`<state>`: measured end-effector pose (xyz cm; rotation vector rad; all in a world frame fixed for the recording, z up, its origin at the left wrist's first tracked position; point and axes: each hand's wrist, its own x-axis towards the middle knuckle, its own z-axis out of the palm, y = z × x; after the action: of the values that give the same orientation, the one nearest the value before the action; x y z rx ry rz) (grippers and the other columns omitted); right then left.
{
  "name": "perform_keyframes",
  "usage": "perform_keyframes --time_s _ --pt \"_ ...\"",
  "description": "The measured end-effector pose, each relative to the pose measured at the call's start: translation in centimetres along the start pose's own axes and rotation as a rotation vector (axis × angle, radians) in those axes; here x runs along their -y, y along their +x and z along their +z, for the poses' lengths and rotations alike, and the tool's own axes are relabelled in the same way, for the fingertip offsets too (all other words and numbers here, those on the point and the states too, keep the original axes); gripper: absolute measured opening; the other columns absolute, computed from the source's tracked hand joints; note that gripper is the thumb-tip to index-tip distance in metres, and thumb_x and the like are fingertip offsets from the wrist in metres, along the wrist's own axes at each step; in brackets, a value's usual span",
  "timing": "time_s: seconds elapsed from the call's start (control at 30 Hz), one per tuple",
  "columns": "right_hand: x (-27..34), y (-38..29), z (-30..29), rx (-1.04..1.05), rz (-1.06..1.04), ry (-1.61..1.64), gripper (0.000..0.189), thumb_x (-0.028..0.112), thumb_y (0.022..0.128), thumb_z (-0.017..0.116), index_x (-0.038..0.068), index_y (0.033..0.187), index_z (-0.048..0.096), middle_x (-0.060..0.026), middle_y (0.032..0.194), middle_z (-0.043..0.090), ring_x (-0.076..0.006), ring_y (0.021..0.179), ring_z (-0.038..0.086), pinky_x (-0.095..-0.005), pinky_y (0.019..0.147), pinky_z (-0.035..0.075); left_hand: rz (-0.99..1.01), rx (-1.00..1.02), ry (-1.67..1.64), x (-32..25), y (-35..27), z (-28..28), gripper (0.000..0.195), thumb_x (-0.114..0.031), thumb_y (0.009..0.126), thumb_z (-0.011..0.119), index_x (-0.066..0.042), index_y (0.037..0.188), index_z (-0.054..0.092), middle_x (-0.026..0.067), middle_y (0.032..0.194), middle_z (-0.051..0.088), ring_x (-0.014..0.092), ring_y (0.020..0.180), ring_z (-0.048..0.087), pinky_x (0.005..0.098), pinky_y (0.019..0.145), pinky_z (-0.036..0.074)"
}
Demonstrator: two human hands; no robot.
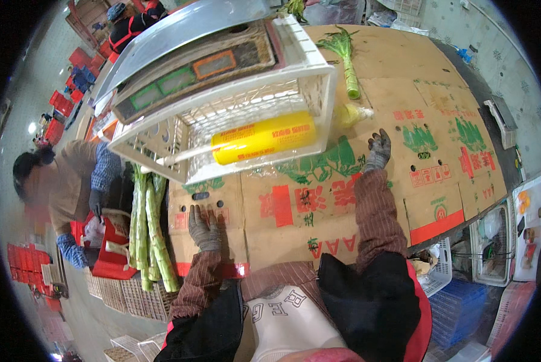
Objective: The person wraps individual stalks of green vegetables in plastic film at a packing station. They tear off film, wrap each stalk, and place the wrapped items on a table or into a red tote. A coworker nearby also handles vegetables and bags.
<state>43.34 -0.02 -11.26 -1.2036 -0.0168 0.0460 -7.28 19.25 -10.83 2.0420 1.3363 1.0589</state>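
Observation:
My left hand (205,230), in a grey knit glove, rests with fingers apart on or just over the printed cardboard (261,244) covering the table, holding nothing. Farther out, my right hand (378,148) is also gloved and empty, its fingers loosely spread. It is nearest to a crumpled end of film (349,115) beside a white plastic crate (329,90). Inside this crate lies a yellow roll of plastic film (263,138) on a white rod. One leafy celtuce stem (349,68) lies beyond my right hand. Several celtuce stems (150,226) stand or lean left of my left hand.
A weighing scale (193,68) sits on the crate. At left, a person (76,181) bends over a red bag (112,244). Blue crates (458,312) are stacked at lower right, near a white basket (438,271). A small device (501,122) lies by the wall.

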Motion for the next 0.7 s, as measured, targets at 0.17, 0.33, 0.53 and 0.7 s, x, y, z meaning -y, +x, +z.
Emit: perform_keyframes --time_s 0.17,0.33,0.53,0.7 --pt "-2.8 10.4 3.6 0.139 -0.103 -0.119 0.034 0.003 0.091 0.052 0.002 0.125 0.054 -0.0040 0.093 0.058 -0.0134 0.081 0.054 -0.0258 0.072 0.048 -0.294 0.096 -0.546 -2.3 4.7 7.1 0.090 -0.012 0.082 0.071 -0.012 0.151 0.013 0.0116 0.149 0.033 0.022 0.116 0.050 0.0308 0.091 0.047" --pt "-4.7 16.1 9.8 0.183 0.017 -0.336 0.079 0.012 0.077 0.078 0.003 0.143 0.034 -0.0156 0.126 0.051 -0.0241 0.112 0.053 -0.0334 0.089 0.049 -0.470 0.312 -1.043 -7.5 6.7 11.7 0.091 -0.008 0.085 0.068 -0.020 0.151 0.005 0.0131 0.140 0.042 0.024 0.100 0.061 0.0323 0.083 0.053" --pt "-5.6 18.7 13.3 0.396 -0.114 -0.596 0.054 0.030 0.084 0.069 0.007 0.128 0.049 -0.0108 0.113 0.057 -0.0233 0.098 0.057 -0.0311 0.083 0.049 -0.737 0.551 -1.162 -11.5 6.6 12.4 0.027 -0.022 0.089 0.067 -0.007 0.109 0.058 0.0074 0.103 0.063 0.015 0.077 0.059 0.0300 0.068 0.051" --pt "-2.7 20.7 8.9 0.428 0.492 0.010 0.037 0.040 0.090 0.058 0.011 0.113 0.059 -0.0053 0.103 0.061 -0.0199 0.086 0.058 -0.0294 0.077 0.049 -0.812 0.760 -1.046 -9.5 6.4 11.9 0.027 -0.021 0.093 0.060 -0.002 0.113 0.057 0.0116 0.103 0.063 0.019 0.089 0.059 0.0336 0.079 0.050"
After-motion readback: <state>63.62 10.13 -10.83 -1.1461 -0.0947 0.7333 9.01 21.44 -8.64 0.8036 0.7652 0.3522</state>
